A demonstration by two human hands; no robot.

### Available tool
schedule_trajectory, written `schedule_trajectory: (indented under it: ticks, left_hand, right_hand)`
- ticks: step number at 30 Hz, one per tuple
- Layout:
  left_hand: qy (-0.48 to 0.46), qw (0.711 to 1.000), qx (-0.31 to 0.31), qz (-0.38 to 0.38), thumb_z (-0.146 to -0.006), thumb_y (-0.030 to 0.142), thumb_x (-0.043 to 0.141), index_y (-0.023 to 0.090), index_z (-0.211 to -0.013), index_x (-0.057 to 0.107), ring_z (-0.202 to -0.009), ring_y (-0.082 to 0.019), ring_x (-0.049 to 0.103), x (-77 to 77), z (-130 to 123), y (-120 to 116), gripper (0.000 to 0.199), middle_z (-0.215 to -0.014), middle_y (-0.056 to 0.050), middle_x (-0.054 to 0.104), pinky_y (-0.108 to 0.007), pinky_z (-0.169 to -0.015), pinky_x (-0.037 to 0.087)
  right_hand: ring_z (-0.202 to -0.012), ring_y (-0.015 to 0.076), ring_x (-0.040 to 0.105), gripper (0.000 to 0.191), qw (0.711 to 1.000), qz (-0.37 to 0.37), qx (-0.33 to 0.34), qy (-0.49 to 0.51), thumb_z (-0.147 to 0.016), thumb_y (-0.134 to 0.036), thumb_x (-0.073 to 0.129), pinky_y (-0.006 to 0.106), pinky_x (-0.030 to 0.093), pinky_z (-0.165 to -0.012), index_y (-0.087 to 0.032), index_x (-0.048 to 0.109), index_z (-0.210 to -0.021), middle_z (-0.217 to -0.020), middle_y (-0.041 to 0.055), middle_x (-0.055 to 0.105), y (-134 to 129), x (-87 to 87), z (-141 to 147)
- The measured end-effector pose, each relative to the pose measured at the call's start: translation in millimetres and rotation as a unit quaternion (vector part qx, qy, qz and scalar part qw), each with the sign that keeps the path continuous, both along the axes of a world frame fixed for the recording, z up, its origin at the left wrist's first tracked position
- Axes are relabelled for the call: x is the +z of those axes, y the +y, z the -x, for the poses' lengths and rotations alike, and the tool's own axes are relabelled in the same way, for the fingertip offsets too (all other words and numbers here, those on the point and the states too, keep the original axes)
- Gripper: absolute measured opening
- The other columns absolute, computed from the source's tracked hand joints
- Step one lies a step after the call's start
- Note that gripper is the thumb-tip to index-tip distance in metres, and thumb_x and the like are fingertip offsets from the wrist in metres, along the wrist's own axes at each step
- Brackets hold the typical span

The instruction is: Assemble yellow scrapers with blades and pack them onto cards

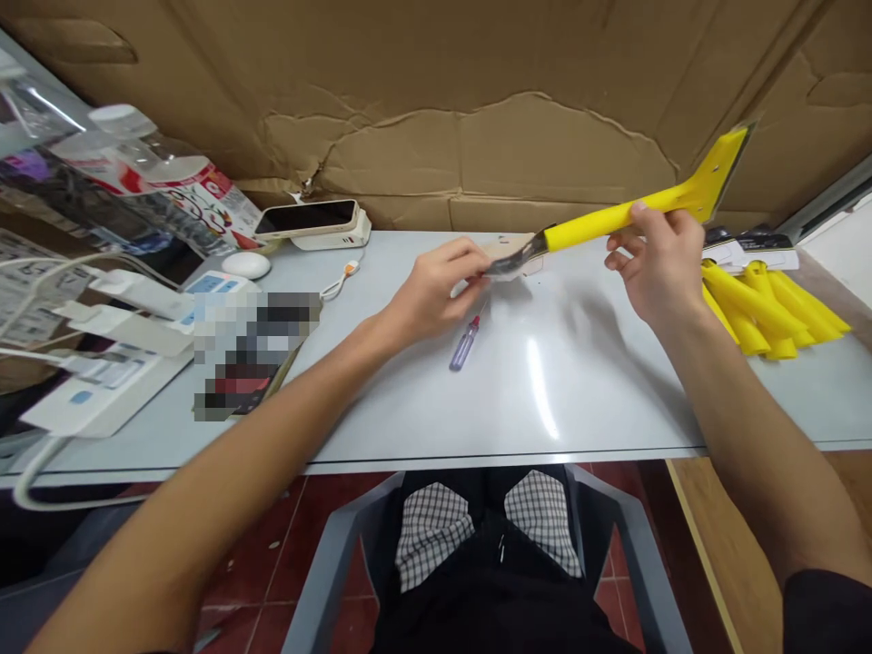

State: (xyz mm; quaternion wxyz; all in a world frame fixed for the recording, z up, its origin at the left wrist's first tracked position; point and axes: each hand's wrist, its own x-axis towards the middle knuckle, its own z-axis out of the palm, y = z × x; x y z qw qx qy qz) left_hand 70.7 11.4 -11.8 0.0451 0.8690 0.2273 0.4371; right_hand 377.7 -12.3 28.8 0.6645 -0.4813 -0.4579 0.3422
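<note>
A long yellow tool hangs tilted above the table, with a flared yellow head at its upper right and a dark and clear end at its lower left. My right hand is closed round the yellow part near the head. At the other end my left hand pinches the clear tip. Below the left hand, a small screwdriver with a translucent purple handle and red collar lies on the white table.
Several yellow handles lie at the right. On the left are a phone on a white stand, a white mouse, a pixelated object, power strips with cables, and plastic bottles. Cardboard stands behind the table.
</note>
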Motion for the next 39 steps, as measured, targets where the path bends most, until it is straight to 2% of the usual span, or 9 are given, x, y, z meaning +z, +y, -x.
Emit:
schedule_trajectory:
  ticks: [4, 11, 15, 20, 23, 25, 30, 34, 39]
  left_hand:
    - [0.003, 0.997, -0.052, -0.048, -0.095, 0.006, 0.061, 0.023, -0.110, 0.081, -0.081, -0.016, 0.069, -3.4, -8.1, -9.9, 0.030, -0.099, -0.006, 0.074, -0.030, -0.071, 0.055]
    - [-0.097, 0.995, 0.013, 0.011, -0.092, 0.013, 0.072, 0.024, -0.092, 0.081, -0.076, -0.016, 0.067, -3.9, -20.8, -21.7, 0.014, -0.083, -0.001, 0.071, -0.033, -0.075, 0.056]
    - [-0.142, 0.986, 0.038, 0.077, -0.089, 0.024, 0.083, 0.028, -0.093, 0.079, -0.103, -0.024, 0.073, -2.9, -28.1, -33.0, 0.007, -0.106, -0.004, 0.075, -0.045, -0.098, 0.061]
    - [-0.209, 0.951, 0.067, 0.219, -0.088, 0.053, 0.089, 0.025, -0.098, 0.077, -0.147, -0.039, 0.059, -0.9, -32.2, -45.2, 0.031, -0.160, -0.011, 0.057, -0.056, -0.107, 0.062]
    - [-0.229, 0.927, 0.043, 0.293, -0.090, 0.061, 0.086, 0.025, -0.103, 0.077, -0.153, -0.039, 0.054, 0.1, -33.4, -48.3, 0.039, -0.152, -0.013, 0.064, -0.054, -0.107, 0.064]
    - [-0.231, 0.919, 0.029, 0.319, -0.089, 0.060, 0.087, 0.025, -0.102, 0.078, -0.149, -0.037, 0.058, -0.4, -33.9, -49.0, 0.038, -0.143, -0.014, 0.069, -0.052, -0.108, 0.064]
    - [-0.237, 0.904, 0.034, 0.355, -0.085, 0.055, 0.092, 0.022, -0.098, 0.078, -0.135, -0.035, 0.069, -2.7, -34.1, -50.1, 0.037, -0.156, -0.015, 0.061, -0.052, -0.100, 0.066]
    - [-0.249, 0.900, 0.018, 0.359, -0.086, 0.055, 0.092, 0.023, -0.102, 0.080, -0.131, -0.032, 0.071, -2.2, -34.8, -49.0, 0.038, -0.147, -0.014, 0.067, -0.049, -0.104, 0.066]
    - [-0.260, 0.860, -0.033, 0.437, -0.083, 0.063, 0.091, 0.023, -0.106, 0.077, -0.097, -0.022, 0.080, 0.0, -37.0, -49.6, 0.048, -0.139, -0.010, 0.071, -0.039, -0.077, 0.074]
  right_hand:
    - [-0.080, 0.0207, 0.064, 0.043, 1.000, 0.008, -0.005, 0.019, -0.083, -0.057, 0.084, 0.037, 0.050, -0.059, -0.031, 0.050, -0.089, -0.099, 0.0026, 0.065, 1.6, -3.8, -10.9]
    - [-0.071, 0.0145, 0.058, 0.039, 0.995, 0.072, 0.059, 0.028, -0.077, -0.041, 0.094, 0.030, 0.045, -0.051, -0.028, 0.059, -0.087, -0.098, 0.0026, 0.065, -12.1, -15.2, 16.9]
    - [-0.084, 0.0182, 0.064, 0.030, 0.991, 0.096, 0.091, -0.002, -0.079, -0.041, 0.092, 0.030, 0.048, -0.056, -0.026, 0.068, -0.089, -0.098, 0.0046, 0.069, -21.7, -21.1, 33.6]
    - [-0.095, 0.0231, 0.069, 0.029, 0.987, 0.109, 0.120, 0.006, -0.079, -0.043, 0.092, 0.035, 0.057, -0.069, -0.026, 0.071, -0.088, -0.102, 0.0066, 0.073, -27.6, -18.4, 35.7]
    - [-0.095, 0.0246, 0.070, 0.029, 0.985, 0.116, 0.131, 0.000, -0.080, -0.044, 0.092, 0.040, 0.060, -0.077, -0.025, 0.070, -0.086, -0.097, 0.0068, 0.073, -29.1, -19.2, 36.6]
    - [-0.095, 0.0254, 0.071, 0.027, 0.983, 0.129, 0.131, -0.020, -0.083, -0.045, 0.089, 0.041, 0.059, -0.078, -0.025, 0.071, -0.086, -0.096, 0.0076, 0.074, -29.6, -21.6, 37.8]
    - [-0.098, 0.0250, 0.070, 0.020, 0.980, 0.155, 0.123, -0.025, -0.085, -0.041, 0.084, 0.038, 0.057, -0.075, -0.025, 0.072, -0.087, -0.100, 0.0082, 0.075, -30.9, -20.9, 38.4]
    - [-0.101, 0.0260, 0.071, 0.022, 0.982, 0.149, 0.116, -0.019, -0.084, -0.043, 0.082, 0.037, 0.058, -0.075, -0.026, 0.067, -0.087, -0.101, 0.0078, 0.074, -32.5, -13.6, 34.7]
    - [-0.096, 0.0257, 0.071, 0.026, 0.984, 0.152, 0.095, -0.001, -0.083, -0.043, 0.083, 0.038, 0.056, -0.072, -0.026, 0.063, -0.090, -0.101, 0.0065, 0.075, -31.7, -12.5, 29.0]
